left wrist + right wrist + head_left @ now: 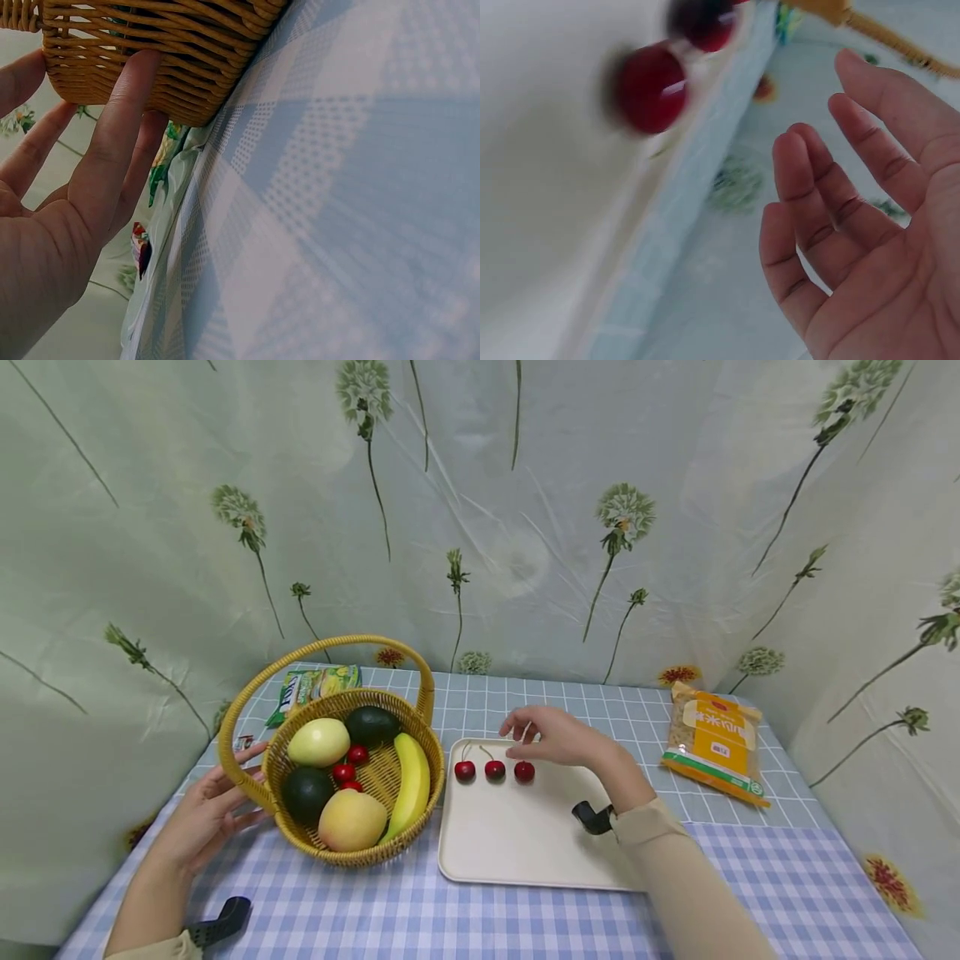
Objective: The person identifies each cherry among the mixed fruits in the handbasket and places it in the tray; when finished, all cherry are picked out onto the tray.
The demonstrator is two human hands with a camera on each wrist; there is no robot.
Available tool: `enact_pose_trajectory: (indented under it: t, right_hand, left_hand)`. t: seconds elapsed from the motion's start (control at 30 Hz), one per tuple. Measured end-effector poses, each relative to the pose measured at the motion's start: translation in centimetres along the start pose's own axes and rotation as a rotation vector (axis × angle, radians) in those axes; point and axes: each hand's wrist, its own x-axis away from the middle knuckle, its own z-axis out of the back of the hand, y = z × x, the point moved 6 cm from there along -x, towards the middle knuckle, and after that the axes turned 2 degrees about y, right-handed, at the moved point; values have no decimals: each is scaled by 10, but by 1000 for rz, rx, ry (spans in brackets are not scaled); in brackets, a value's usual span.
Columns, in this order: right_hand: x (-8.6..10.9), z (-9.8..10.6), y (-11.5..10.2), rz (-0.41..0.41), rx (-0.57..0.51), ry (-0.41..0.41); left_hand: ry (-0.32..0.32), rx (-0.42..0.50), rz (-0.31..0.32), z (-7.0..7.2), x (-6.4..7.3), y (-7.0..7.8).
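Note:
My left hand [213, 814] is at the left side of a yellow wicker basket [360, 858], fingers spread and fingertips right at the weave, as the left wrist view also shows. In the basket lie a banana [409, 785], a peach [352, 821], a pale yellow-green fruit [318, 742], two dark green avocados [372, 726] and several cherries [343, 773]. Three cherries stand in a row on a cream tray [517, 843]. Above the rightmost cherry [524, 772] hovers my right hand [562, 739], its fingers relaxed and nothing between them; the right wrist view shows its bare palm.
Behind the basket lies a green snack bag [311, 689]. An orange and clear bag of grain [716, 743] lies at the right. Checkered cloth [360, 914] covers the table, and a dandelion-print curtain [525, 527] hangs behind it. The basket's tall handle [330, 646] arches upward.

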Motion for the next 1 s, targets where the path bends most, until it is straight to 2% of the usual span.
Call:
enact_pose_trajectory:
  t: [0.13, 0.3, 0.47, 0.8, 1.0]
  right_hand:
    - [-20, -5, -35, 75, 23, -58]
    - [-47, -24, -76, 164, 75, -153]
    - [-72, -46, -106, 195, 93, -253]
    - [-117, -83, -137, 205, 209, -396]
    - [-134, -103, -143, 177, 268, -425]
  left_hand:
    - [-11, -7, -7, 0, 0, 2]
    - [-17, -13, -9, 0, 0, 3]
    - [3, -33, 13, -1, -2, 2]
    - [20, -50, 16, -1, -1, 1]
    - [26, -37, 17, 1, 0, 0]
